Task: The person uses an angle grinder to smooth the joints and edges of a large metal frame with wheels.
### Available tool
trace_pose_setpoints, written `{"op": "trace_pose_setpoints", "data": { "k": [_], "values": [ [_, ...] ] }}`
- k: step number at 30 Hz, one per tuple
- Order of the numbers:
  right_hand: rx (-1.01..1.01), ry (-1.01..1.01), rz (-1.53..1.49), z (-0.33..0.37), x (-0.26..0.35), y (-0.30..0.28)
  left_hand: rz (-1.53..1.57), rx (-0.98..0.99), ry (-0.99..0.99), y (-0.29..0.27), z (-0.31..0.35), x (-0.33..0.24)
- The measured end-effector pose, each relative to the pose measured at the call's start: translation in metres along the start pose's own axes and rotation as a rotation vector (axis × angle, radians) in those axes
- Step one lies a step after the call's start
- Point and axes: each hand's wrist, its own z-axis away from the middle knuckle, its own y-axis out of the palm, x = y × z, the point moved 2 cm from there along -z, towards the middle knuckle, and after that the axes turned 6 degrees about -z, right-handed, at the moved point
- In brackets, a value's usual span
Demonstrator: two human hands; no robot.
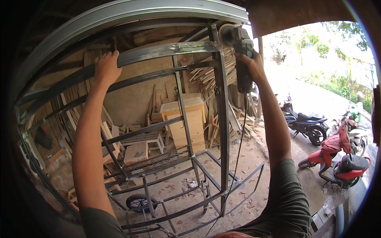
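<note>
With my right hand [254, 66] I hold up an angle grinder [243, 73] by its dark body. Its round disc [226, 36] is right beside the top of an upright post [222, 103] of a metal frame; whether they touch I cannot tell. My left hand [107, 70] is closed over the frame's upper rail [147, 55], farther left. Bare or scuffed patches show on that rail near the post. A black power cord [239, 154] hangs from the grinder and runs down past the post.
The frame's lower bars [174, 214] spread out below, around a small wheel [141, 202]. Behind stand a wooden cabinet [184, 127] and stacked timber [206, 73]. A blue motorcycle [307, 123] and a red scooter [337, 158] are parked at right. A grey beam [158, 8] passes overhead.
</note>
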Motion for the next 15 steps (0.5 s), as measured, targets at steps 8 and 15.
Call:
{"op": "trace_pose_setpoints", "data": {
  "k": [8, 15],
  "values": [
    [0.077, -0.076, 0.064, -0.015, -0.018, 0.001, -0.029, 0.023, -0.009, -0.006, -0.001, -0.005],
    [0.131, -0.136, 0.147, -0.03, -0.033, 0.01, -0.038, 0.034, -0.008, -0.006, 0.0, -0.003]
  ]
}}
